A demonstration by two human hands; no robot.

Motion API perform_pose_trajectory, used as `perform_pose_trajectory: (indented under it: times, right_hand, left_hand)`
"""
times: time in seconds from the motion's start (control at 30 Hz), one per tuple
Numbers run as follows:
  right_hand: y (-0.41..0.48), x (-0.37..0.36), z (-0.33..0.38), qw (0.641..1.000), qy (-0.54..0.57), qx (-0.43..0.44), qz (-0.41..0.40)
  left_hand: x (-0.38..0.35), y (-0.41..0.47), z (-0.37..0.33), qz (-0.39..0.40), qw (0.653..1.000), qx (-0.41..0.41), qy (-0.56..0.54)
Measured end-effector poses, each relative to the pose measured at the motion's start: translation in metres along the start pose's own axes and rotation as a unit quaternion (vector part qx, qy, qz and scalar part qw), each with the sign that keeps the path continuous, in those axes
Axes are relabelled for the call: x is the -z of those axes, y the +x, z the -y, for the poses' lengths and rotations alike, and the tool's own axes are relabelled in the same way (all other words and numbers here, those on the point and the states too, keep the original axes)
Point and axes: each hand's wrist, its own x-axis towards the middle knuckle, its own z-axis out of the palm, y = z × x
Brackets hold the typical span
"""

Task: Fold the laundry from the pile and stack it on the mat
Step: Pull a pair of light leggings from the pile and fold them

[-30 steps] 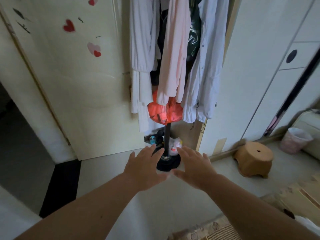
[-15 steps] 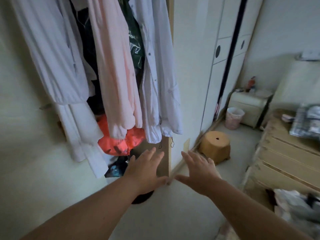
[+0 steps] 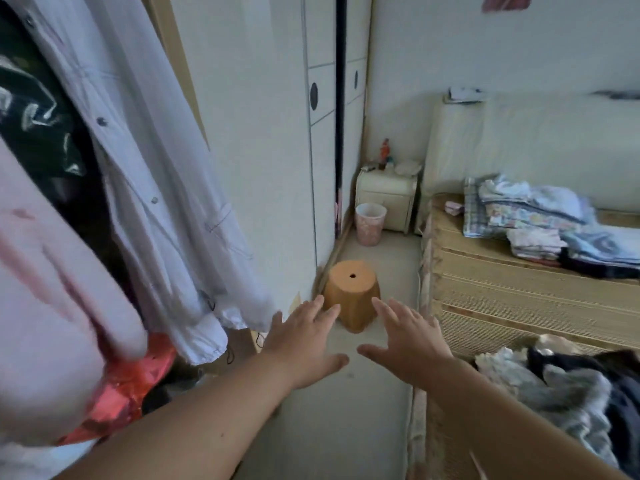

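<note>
A loose pile of laundry (image 3: 568,386) in grey, white and dark cloth lies at the lower right on the woven straw mat (image 3: 512,289) that covers the bed. Farther back on the mat sits a stack of folded clothes (image 3: 540,223). My left hand (image 3: 304,344) and my right hand (image 3: 408,341) are both stretched forward over the floor, palms down, fingers spread, holding nothing. Both hands are left of the pile and apart from it.
Hanging garments (image 3: 145,188) and an orange bag (image 3: 128,386) crowd the left. A brown plastic stool (image 3: 353,292) stands on the floor just beyond my hands. A pink waste bin (image 3: 370,224) and a small bedside cabinet (image 3: 386,199) stand by the white wardrobe (image 3: 273,140).
The view has swung right from the coat rack toward the bed, bringing the mat, folded stack and laundry pile into sight. My hands stay open and outstretched.
</note>
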Motion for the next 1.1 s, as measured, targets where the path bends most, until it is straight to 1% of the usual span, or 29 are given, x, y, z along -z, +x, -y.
perform_pose_trajectory:
  times: [0.13,0.2,0.33,0.47,0.57,0.7,0.77,0.93,1.0,1.1]
  right_hand:
    - [0.056,0.024,-0.043,0.999,-0.001,-0.043,-0.005]
    - [0.077,0.038,-0.069,0.998,-0.007,-0.060,-0.014]
    - [0.102,0.057,-0.120,0.993,-0.010,-0.120,-0.013]
    - [0.113,0.066,-0.167,0.982,0.003,-0.187,-0.018]
    - [0.119,0.072,-0.196,0.970,0.010,-0.241,-0.020]
    - [0.130,0.068,-0.237,0.942,0.009,-0.331,-0.055]
    - [0.137,0.063,-0.252,0.924,0.018,-0.376,-0.058]
    - [0.155,0.055,-0.272,0.861,0.065,-0.498,-0.079]
    - [0.159,0.052,-0.274,0.835,0.077,-0.537,-0.094]
    - [0.155,0.044,-0.275,0.801,0.080,-0.586,-0.095]
  left_hand:
    - [0.018,0.094,-0.021,0.005,0.999,-0.048,-0.001]
    - [0.025,0.137,-0.038,-0.006,0.997,-0.078,0.002]
    - [0.036,0.204,-0.077,0.004,0.990,-0.138,0.007]
    - [0.044,0.263,-0.118,0.016,0.976,-0.215,0.028]
    - [0.042,0.308,-0.149,0.026,0.959,-0.279,0.046]
    - [0.033,0.374,-0.193,0.046,0.929,-0.363,0.062]
    - [0.032,0.402,-0.210,0.057,0.905,-0.413,0.079]
    - [0.036,0.462,-0.241,0.084,0.844,-0.515,0.123]
    - [0.035,0.481,-0.252,0.086,0.825,-0.543,0.135]
    - [0.027,0.497,-0.269,0.110,0.800,-0.574,0.136]
